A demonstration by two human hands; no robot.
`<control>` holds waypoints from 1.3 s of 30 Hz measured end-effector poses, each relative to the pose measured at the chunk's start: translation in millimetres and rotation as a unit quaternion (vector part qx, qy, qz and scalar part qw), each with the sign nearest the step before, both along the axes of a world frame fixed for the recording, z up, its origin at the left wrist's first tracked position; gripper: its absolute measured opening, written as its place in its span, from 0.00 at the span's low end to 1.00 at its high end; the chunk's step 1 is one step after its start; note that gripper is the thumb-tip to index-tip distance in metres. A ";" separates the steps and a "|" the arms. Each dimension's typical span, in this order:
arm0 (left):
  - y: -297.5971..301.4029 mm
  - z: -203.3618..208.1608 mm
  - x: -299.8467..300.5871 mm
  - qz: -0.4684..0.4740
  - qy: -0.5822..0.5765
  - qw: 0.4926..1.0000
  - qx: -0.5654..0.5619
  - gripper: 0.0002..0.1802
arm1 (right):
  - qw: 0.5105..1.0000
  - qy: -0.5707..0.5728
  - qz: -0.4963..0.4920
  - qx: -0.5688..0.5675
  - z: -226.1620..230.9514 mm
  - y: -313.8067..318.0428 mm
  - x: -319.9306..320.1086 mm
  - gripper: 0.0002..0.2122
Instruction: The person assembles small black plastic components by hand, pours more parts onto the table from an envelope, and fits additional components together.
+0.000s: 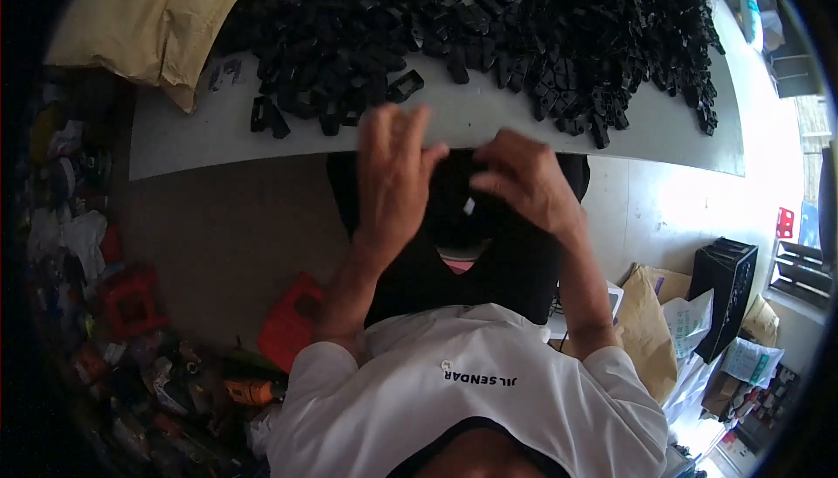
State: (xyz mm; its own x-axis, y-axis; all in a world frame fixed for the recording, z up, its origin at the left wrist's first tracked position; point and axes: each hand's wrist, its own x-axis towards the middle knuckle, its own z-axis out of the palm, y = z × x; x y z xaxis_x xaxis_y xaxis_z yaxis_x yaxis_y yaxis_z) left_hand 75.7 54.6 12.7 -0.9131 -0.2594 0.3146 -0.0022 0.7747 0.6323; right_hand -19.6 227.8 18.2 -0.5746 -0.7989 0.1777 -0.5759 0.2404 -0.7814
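Both of my hands are raised over my lap, near the front edge of the pale table (pixel 476 117). My left hand (pixel 394 183) has its fingers stretched toward the table and its thumb apart; I see nothing in it. The fingers of my right hand (pixel 532 183) are bent and slightly blurred, with a gap between them and the thumb and nothing visible there. Between and below the hands is a dark area where shapes merge with my black trousers, with a small white scrap (pixel 470 206) showing. Small black plastic housings lie beyond in a left heap (pixel 336 50) and a right heap (pixel 602 28).
A brown paper sack (pixel 148 20) lies over the table's left corner. Red plastic stools (pixel 292 321) and an orange power tool (pixel 253 391) are on the cluttered floor at left. At right are another paper sack (pixel 644 330) and a black case (pixel 726 295).
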 end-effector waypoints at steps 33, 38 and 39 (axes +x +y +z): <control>-6.9 -43.3 -63.8 0.034 0.137 0.980 -0.137 0.12 | 0.952 0.116 -0.205 -0.197 -17.6 -5.4 0.7 0.08; -7.8 -48.4 -66.8 0.007 0.176 0.977 -0.116 0.13 | 0.979 -0.020 -0.193 -0.062 -31.9 62.2 24.9 0.07; -6.3 -49.6 -66.0 0.003 0.174 0.978 -0.112 0.13 | 0.982 -0.062 -0.180 -0.012 -40.4 74.5 27.3 0.07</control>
